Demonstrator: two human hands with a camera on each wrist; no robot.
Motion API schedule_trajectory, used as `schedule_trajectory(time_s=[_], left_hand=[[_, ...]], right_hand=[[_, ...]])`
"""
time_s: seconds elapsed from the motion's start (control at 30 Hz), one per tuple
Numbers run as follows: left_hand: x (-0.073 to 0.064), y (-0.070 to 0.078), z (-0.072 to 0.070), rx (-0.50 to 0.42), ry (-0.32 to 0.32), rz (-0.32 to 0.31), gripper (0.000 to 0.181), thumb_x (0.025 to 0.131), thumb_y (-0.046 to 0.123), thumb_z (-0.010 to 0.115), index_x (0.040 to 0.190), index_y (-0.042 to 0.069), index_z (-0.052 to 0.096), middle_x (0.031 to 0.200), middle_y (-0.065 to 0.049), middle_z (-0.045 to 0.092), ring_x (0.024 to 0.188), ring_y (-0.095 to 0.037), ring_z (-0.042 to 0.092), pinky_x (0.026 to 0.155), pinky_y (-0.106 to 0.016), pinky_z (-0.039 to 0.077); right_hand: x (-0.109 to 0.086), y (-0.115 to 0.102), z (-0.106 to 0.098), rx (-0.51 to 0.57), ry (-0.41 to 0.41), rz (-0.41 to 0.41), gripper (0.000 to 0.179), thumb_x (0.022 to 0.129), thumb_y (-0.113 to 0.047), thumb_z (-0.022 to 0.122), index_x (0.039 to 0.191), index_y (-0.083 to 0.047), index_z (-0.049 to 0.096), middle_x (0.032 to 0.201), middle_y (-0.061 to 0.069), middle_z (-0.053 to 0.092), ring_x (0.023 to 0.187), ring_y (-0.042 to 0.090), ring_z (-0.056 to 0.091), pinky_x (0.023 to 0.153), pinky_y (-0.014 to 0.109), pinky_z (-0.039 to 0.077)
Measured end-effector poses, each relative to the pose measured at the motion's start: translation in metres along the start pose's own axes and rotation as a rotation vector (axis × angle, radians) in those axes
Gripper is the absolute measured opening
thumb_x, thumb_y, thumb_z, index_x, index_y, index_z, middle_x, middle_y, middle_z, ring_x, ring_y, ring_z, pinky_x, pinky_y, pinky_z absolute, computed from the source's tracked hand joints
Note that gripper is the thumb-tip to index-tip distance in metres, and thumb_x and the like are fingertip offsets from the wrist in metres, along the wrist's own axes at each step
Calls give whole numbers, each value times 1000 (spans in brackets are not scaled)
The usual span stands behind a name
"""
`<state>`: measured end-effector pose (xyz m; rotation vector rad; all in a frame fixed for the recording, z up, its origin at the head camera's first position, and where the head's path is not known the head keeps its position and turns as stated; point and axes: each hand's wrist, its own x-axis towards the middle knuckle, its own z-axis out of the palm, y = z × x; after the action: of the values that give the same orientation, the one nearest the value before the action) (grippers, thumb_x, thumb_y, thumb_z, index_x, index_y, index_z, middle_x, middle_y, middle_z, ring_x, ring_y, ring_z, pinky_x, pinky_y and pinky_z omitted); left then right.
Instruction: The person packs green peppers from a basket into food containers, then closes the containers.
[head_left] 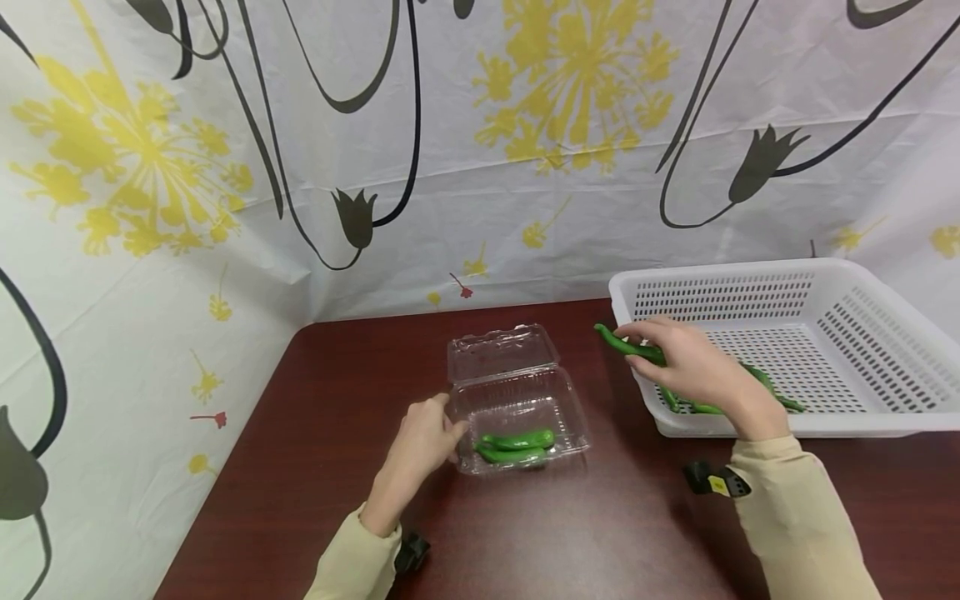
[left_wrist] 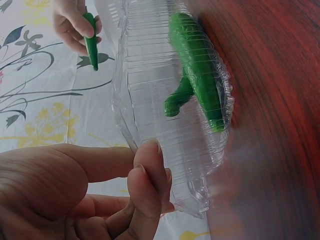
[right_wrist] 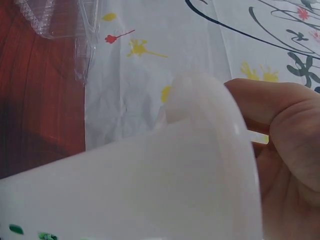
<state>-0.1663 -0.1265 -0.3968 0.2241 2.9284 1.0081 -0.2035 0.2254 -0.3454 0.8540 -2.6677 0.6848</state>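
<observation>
A clear plastic clamshell container [head_left: 510,407] lies with its lid [head_left: 498,354] folded back on the table. Two green peppers [head_left: 517,439] lie side by side near its front edge. My left hand [head_left: 423,433] holds the container's left edge with thumb and fingers; the left wrist view shows the fingertips [left_wrist: 150,162] at the clear wall. My right hand [head_left: 693,367] pinches a green pepper [head_left: 619,342] above the left rim of a white plastic basket [head_left: 832,423]. In the right wrist view, the basket wall [right_wrist: 125,190] hides that pepper and most of the hand.
More green peppers [head_left: 763,379] lie at the left side inside the basket. A dark red wooden table [head_left: 360,367] bears everything. Behind and to the left hangs a white patterned cloth [head_left: 450,233], close to the table's back edge.
</observation>
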Motion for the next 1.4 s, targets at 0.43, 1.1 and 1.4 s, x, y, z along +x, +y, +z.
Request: schedule_trajectory(time_s=[0.43, 1.1, 1.4], left_hand=[[0, 0, 0, 1, 2, 6, 57, 93, 7, 70, 137, -19, 47, 54, 5, 58, 46, -10, 62, 78, -42, 56], [0, 0, 0, -4, -1, 6, 58, 93, 8, 70, 138, -20, 46, 54, 5, 58, 46, -9, 63, 79, -42, 56], [0, 1, -1, -4, -5, 10, 58, 93, 8, 70, 137, -20, 46, 53, 5, 59, 45, -8, 61, 81, -43, 55]], right_hand=[[6, -10, 8, 80, -2, 12, 17, 90, -8, 75, 106, -6, 68, 91, -3, 68, 79, 14, 63, 71, 40, 51], [11, -18, 19, 102, -17, -66, 20, 94, -11, 72, 114, -13, 70, 90, -5, 63, 77, 10, 54, 70, 37, 48], [13, -21, 26, 93, -45, -67, 24, 93, -2, 69, 117, -7, 67, 96, 1, 66, 80, 13, 58, 72, 39, 51]])
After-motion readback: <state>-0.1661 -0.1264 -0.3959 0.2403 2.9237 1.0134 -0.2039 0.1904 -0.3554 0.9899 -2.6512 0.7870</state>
